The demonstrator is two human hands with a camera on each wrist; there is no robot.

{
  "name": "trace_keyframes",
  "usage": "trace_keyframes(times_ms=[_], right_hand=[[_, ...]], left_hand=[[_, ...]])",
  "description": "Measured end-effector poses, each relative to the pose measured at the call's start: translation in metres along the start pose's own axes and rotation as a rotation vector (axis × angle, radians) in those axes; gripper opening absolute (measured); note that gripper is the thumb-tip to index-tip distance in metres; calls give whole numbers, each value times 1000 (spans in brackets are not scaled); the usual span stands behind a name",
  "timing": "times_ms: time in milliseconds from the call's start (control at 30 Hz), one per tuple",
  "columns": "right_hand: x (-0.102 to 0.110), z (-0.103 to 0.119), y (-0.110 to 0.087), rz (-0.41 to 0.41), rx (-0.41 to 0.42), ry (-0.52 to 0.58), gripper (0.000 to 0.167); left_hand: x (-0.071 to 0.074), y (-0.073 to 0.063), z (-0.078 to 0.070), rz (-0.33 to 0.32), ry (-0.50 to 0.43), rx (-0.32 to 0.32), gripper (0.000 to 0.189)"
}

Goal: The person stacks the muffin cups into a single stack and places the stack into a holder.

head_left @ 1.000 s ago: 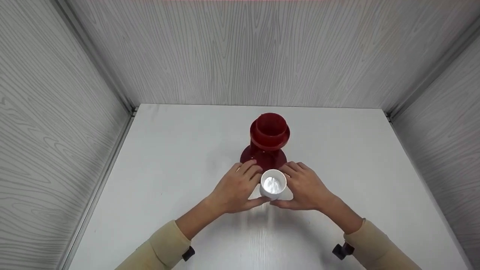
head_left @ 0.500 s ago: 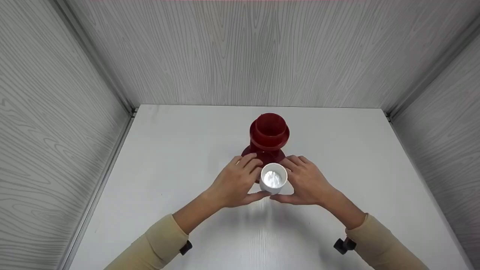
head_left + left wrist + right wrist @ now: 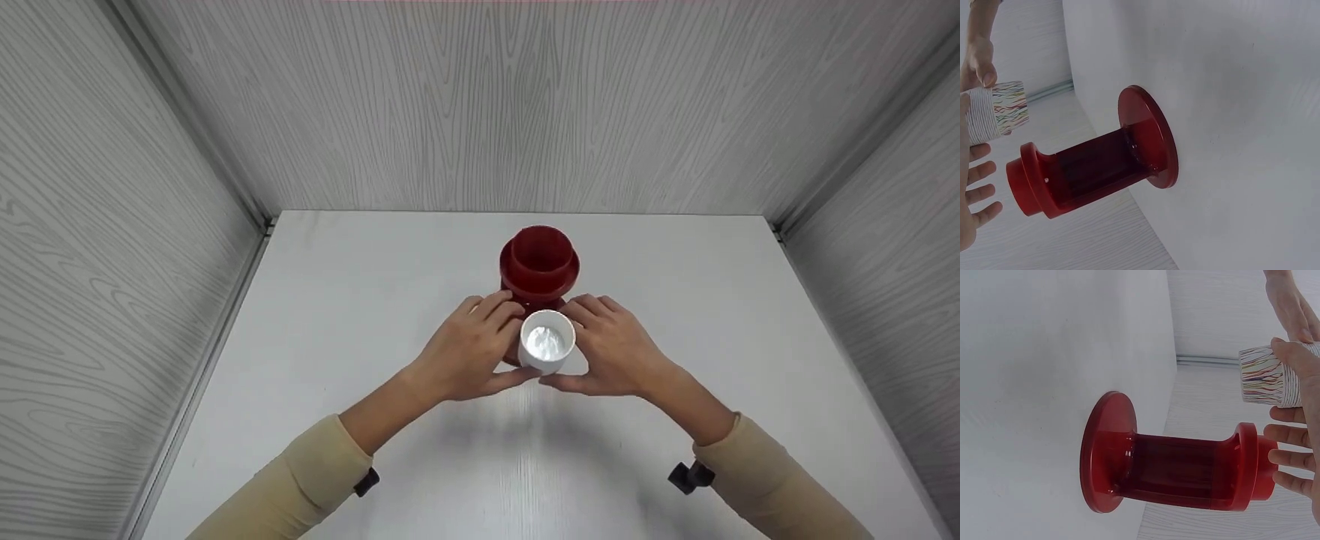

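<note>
A stack of white paper cups (image 3: pixel 547 342) with colourful wavy lines is held upright in the air between both hands. My left hand (image 3: pixel 469 347) grips it from the left and my right hand (image 3: pixel 613 346) from the right, thumbs on the near side. The other fingers are spread out, off the stack. Just behind stands a red cup dispenser (image 3: pixel 540 262) with a round base, a half-open column and a ring-shaped top. In both wrist views the cup stack is raised off the table, beside the dispenser's top. From the head view, the hands and cups hide most of the dispenser's base.
The white table (image 3: pixel 360 300) carries the dispenser near its back half. Grey wood-grain panels (image 3: pixel 480 105) enclose it at the back and on both sides. Small black devices (image 3: pixel 690 477) sit at the sleeve cuffs.
Both hands have moved forward together with the paper cup stack, closer to the dispenser, covering more of its base. The dispenser has stayed in place.
</note>
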State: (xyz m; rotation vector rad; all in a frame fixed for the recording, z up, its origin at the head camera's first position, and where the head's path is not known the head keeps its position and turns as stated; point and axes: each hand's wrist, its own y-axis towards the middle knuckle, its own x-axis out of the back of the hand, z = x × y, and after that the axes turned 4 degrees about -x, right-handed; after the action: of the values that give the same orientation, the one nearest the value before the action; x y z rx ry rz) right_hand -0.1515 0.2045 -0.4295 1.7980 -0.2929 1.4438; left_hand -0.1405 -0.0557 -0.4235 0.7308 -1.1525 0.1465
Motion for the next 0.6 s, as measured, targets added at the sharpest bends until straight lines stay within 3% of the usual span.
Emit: trace_keyframes(times_ms=[600], right_hand=[[28,-16,32,1,3,4,76]], left_hand=[[18,24,24,-40,-10,4,65]])
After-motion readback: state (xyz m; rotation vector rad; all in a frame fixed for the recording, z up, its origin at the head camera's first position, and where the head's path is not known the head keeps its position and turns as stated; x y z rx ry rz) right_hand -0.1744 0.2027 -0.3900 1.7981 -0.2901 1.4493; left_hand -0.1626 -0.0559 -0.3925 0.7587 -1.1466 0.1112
